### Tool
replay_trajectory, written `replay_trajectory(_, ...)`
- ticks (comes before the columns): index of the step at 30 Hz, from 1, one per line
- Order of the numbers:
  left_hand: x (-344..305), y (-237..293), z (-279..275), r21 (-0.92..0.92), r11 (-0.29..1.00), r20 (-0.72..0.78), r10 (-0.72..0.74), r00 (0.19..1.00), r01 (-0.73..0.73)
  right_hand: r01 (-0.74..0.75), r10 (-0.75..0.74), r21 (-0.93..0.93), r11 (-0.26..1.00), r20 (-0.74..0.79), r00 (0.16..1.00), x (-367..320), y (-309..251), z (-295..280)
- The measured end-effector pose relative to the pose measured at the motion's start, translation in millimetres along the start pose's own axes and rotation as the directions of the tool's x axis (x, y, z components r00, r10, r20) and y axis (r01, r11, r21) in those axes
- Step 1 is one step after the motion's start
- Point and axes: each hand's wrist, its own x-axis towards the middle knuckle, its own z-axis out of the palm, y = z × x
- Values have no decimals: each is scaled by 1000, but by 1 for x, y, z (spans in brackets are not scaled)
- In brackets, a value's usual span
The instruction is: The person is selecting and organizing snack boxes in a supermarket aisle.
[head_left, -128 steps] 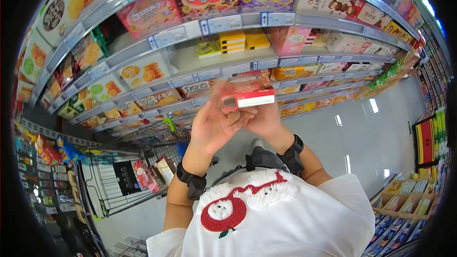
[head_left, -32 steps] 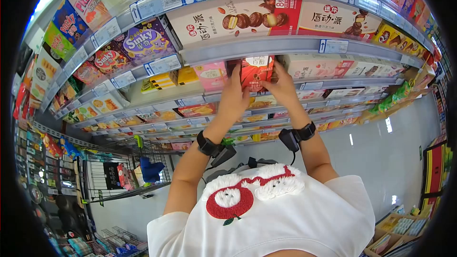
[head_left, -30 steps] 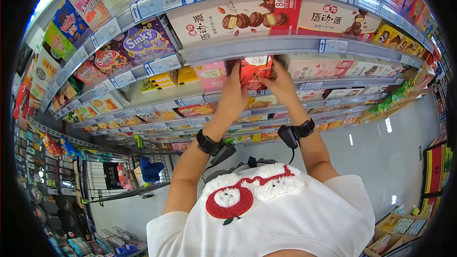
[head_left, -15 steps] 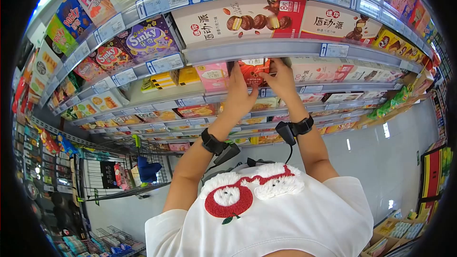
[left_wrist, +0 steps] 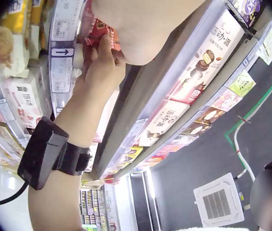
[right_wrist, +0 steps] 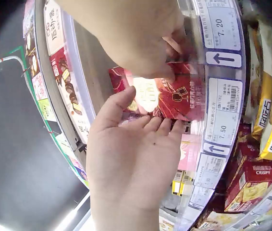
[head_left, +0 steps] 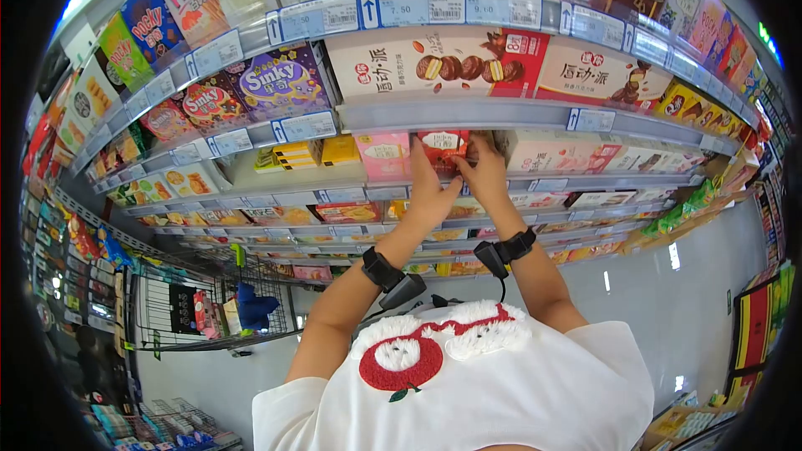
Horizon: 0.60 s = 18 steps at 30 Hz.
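A red snack box [head_left: 445, 145] with a white label stands on the shelf beside a pink box [head_left: 384, 154]. My left hand [head_left: 432, 198] is along its left side. The right wrist view shows that hand's palm facing the camera, its fingers extended to the edge of the red box [right_wrist: 186, 98] and its thumb near the label. My right hand [head_left: 491, 177] holds the box at its right side, thumb at the lower front corner. In the left wrist view, the right hand's index finger lies on the red box [left_wrist: 96, 31]. Part of the right hand's fingers is hidden.
White and red chocolate-pie boxes [head_left: 455, 63] line the shelf above. Yellow boxes [head_left: 341, 150] sit farther left on the same level, and pale boxes [head_left: 555, 153] stand to the right. A wire shopping cart [head_left: 154, 313] with goods is at the lower left.
The red box was held in both hands away from the shelf; now it stands within the shelf. Over the last half second it sits farther in, and the head view has shifted upward.
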Motion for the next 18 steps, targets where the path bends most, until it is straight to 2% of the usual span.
replay_trajectory(1,-1,-1,1,37,999,-3,11,1000,-11,-34,34,7,999,17,999,-1,-1,0)
replay_trajectory(2,-4,-2,2,74,997,-7,22,1000,-21,46,-46,-7,999,-48,998,-2,1,2)
replay_trajectory(6,-7,0,4,125,990,15,58,998,-59,71,-67,79,994,-51,996,-4,-8,-2)
replay_trajectory(9,-10,7,2,147,985,34,83,996,-87,26,-23,67,997,-44,999,-4,-8,-2)
replay_trajectory(10,-12,11,0,152,985,42,81,996,-87,31,-30,9,999,-59,998,-3,-5,1)
replay_trajectory(13,-19,22,-6,222,975,105,-2,994,-21,41,-38,48,998,-66,997,-1,-4,3)
replay_trajectory(16,-25,21,-8,219,971,188,55,981,-97,37,-34,41,998,-71,997,2,-2,5)
replay_trajectory(18,-27,22,-8,213,973,200,48,979,-91,24,-20,55,998,-60,998,3,2,8)
